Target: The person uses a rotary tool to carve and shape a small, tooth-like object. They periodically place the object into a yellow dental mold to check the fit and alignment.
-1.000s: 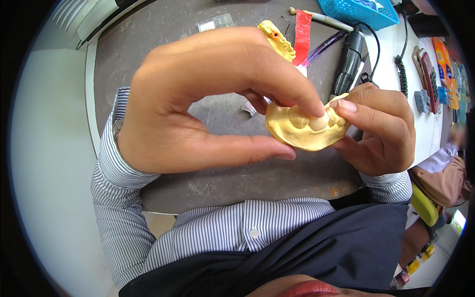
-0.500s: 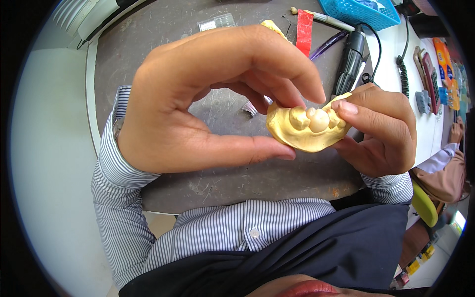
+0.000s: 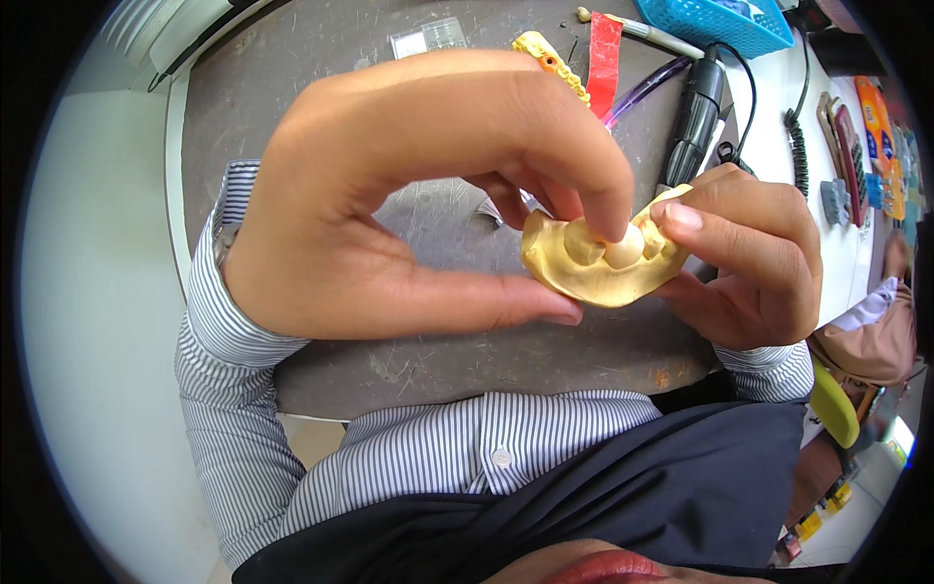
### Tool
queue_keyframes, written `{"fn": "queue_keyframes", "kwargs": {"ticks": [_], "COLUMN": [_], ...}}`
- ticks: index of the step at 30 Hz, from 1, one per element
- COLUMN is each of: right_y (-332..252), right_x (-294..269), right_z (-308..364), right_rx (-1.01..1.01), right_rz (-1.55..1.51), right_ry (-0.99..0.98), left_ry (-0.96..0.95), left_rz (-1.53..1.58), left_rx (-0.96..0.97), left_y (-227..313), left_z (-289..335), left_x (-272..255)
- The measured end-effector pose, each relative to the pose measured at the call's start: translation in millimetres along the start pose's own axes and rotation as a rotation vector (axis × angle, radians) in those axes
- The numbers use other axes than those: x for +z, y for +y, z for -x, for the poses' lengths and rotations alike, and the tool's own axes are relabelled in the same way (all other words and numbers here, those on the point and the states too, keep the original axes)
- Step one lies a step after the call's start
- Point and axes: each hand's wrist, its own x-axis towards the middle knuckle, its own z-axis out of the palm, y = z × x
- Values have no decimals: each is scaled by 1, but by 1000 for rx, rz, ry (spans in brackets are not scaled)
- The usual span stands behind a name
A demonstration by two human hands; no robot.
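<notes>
Both hands hold a yellow dental cast (image 3: 574, 280) above the desk, its row of teeth turned upward. A whitish tooth crown (image 3: 626, 251) stands among the yellow teeth. My left hand (image 3: 360, 185) is curved round the cast's left part. Its thumb lies along the lower edge, and the index fingertip rests on the teeth at the crown's left side, covering part of it. My right hand (image 3: 764, 258) pinches the right end, with a fingertip on top beside the teeth and the thumb partly hidden beneath.
Beyond my hands lie a second yellow cast (image 3: 550, 61), a red strip (image 3: 604, 63), a purple pen (image 3: 650, 90) and a black handpiece (image 3: 693, 122) with a cord. A blue basket (image 3: 720, 41) and a clear plastic case (image 3: 428, 37) stand farther back. Another person's sleeve (image 3: 868, 307) shows at far right.
My left index finger has bent down onto the teeth beside the crown. The cast has tipped slightly, and the second cast shows more behind my left hand.
</notes>
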Motion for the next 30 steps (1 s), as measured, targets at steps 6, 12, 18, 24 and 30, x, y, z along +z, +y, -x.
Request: {"fn": "queue_keyframes", "kwargs": {"ticks": [6,12,18,24,30], "right_y": [-1,0,0,0,1], "right_x": [1,2,-1,-1,-1], "right_z": [2,2,2,2,2], "right_rx": [-10,-11,-12,-16,-30], "right_rz": [-25,-17,-13,-17,-11], "right_ry": [24,31,9,4,3], "left_ry": [-61,-51,-18,-18,-44], "left_rz": [-20,-37,53,92,3], "left_rx": [39,28,-65,-105,-44], "left_y": [2,2,1,2,1], "left_z": [-3,-5,-1,-1,-2], "left_x": [-3,0,2,3,1]}}
